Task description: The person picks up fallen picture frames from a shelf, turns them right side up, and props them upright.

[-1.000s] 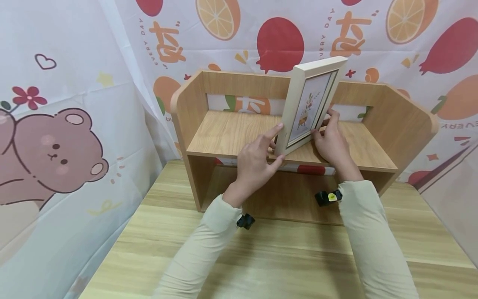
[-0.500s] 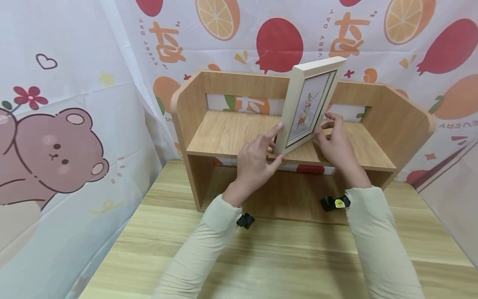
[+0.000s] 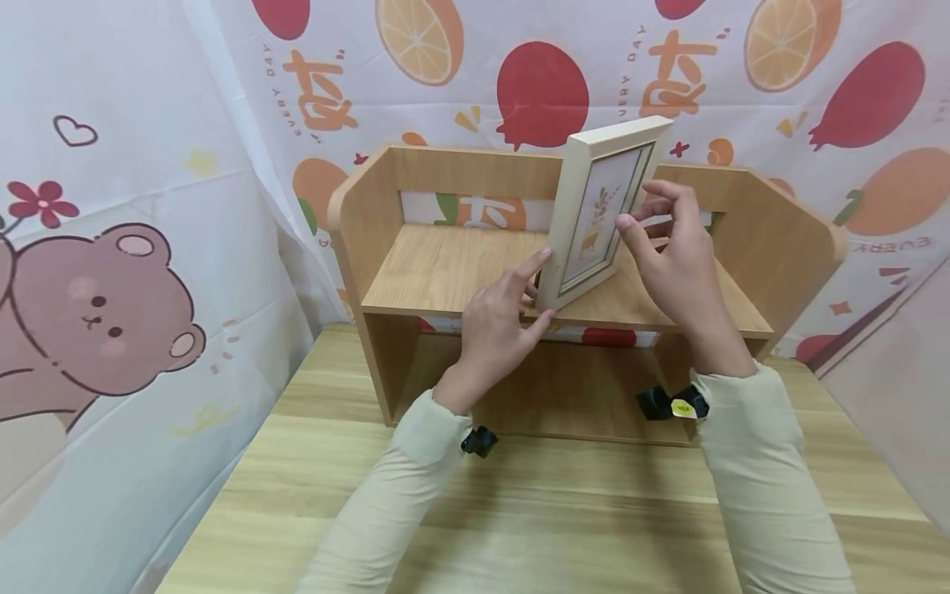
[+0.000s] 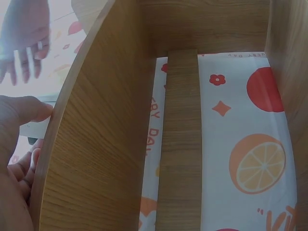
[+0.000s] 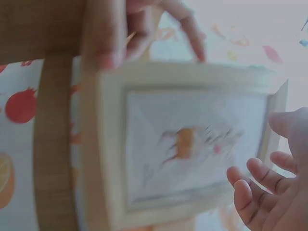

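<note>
A cream picture frame (image 3: pixel 562 227) with a drawing of a potted plant stands upright, turned at an angle, on the upper board of a wooden desk shelf (image 3: pixel 445 262). My left hand (image 3: pixel 496 326) holds its lower near corner, thumb at the bottom and index finger along the side. In the right wrist view, blurred fingers of that hand reach over the frame (image 5: pixel 111 154). To the right of the frame is my right hand (image 3: pixel 679 256), fingers loosely bent and gripping nothing. Its thumb overlaps the frame's edge in the head view. The left wrist view shows my left thumb (image 4: pixel 29 109) by the board's edge.
The shelf stands on a light wood table (image 3: pixel 297 487), with side panels left and right (image 3: pixel 787 227) and a lower compartment (image 3: pixel 571 388) below. Printed curtains (image 3: pixel 475 49) hang close behind and at the left.
My right hand has let go of the frame's lower right side and moved up beside it. The left hand keeps its hold, and the frame stays in place. The view has shifted slightly.
</note>
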The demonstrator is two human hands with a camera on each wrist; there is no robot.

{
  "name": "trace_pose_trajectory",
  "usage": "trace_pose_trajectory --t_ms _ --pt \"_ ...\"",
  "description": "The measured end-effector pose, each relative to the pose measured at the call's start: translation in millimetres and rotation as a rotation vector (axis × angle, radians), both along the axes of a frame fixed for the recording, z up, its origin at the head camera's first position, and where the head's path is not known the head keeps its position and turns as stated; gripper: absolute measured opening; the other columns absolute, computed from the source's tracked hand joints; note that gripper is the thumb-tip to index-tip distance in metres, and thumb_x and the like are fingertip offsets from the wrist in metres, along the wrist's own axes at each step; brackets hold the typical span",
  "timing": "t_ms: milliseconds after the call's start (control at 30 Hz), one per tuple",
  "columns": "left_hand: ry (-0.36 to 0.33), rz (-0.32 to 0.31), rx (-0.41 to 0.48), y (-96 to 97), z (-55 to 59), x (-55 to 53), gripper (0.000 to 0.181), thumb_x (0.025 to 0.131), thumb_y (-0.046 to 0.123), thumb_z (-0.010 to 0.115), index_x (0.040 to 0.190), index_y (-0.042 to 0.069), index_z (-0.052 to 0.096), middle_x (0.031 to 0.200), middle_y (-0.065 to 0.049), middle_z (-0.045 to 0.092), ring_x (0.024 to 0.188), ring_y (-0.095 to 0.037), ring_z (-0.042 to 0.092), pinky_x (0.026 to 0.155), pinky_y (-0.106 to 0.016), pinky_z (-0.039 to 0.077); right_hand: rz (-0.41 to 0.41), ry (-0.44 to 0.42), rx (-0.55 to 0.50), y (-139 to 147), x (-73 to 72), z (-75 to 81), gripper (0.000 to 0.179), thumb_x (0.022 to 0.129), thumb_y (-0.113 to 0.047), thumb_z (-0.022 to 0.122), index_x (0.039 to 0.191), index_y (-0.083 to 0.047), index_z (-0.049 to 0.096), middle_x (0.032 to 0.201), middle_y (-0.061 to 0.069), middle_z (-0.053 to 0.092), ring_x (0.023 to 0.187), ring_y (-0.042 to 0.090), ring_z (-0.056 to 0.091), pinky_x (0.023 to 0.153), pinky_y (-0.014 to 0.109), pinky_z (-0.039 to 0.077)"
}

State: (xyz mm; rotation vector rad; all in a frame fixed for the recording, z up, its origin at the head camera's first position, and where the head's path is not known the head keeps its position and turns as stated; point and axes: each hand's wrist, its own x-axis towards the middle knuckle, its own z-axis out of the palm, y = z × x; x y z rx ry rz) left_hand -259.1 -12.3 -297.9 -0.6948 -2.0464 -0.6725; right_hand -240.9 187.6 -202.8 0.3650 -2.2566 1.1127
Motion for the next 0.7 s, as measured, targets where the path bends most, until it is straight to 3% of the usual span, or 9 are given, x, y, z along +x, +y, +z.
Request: trace_pose_trajectory --t_ms 233,367,533,700 --pt "0.021 -0.001 -0.002 -0.9 0.3 -0.8 0.074 0.079 0.024 0.079 0.140 0.025 0.037 0.087 0.001 0.065 0.067 -0.012 0.066 0.054 -0.027 0.042 0.022 0.101 0.070 -16.3 14.3 20.6 0.058 0.094 -0.030 0.061 0.143 -0.014 0.035 0.108 0.012 0.057 0.076 0.008 0.055 0.071 0.014 0.044" --pt "0.024 -0.007 0.006 -1.1 0.4 -1.2 0.073 0.079 0.024 0.079 0.140 0.025 0.037 0.087 0.000 0.066 0.067 -0.012 0.066 0.054 -0.028 0.043 0.015 0.132 0.115 -22.8 17.1 28.7 0.060 0.094 -0.031 0.061 0.145 -0.014 0.033 0.104 0.012 0.056 0.073 0.012 0.055 0.069 0.013 0.044" --pt "0.024 -0.013 0.009 -1.3 0.2 -0.8 0.073 0.079 0.023 0.079 0.139 0.025 0.038 0.087 0.000 0.066 0.066 -0.012 0.066 0.055 -0.028 0.044 -0.002 0.102 0.155 -28.6 16.8 35.5 0.062 0.094 -0.032 0.060 0.147 -0.017 0.031 0.105 0.012 0.057 0.076 0.019 0.060 0.070 0.015 0.045" --pt "0.018 -0.009 0.008 -1.0 -0.8 0.0 0.072 0.080 0.024 0.079 0.139 0.023 0.038 0.087 0.000 0.067 0.065 -0.012 0.063 0.055 -0.028 0.043 -0.011 0.075 0.201 -33.2 12.7 37.6 0.064 0.094 -0.035 0.059 0.148 -0.017 0.029 0.105 0.012 0.056 0.076 0.021 0.060 0.071 0.024 0.046"
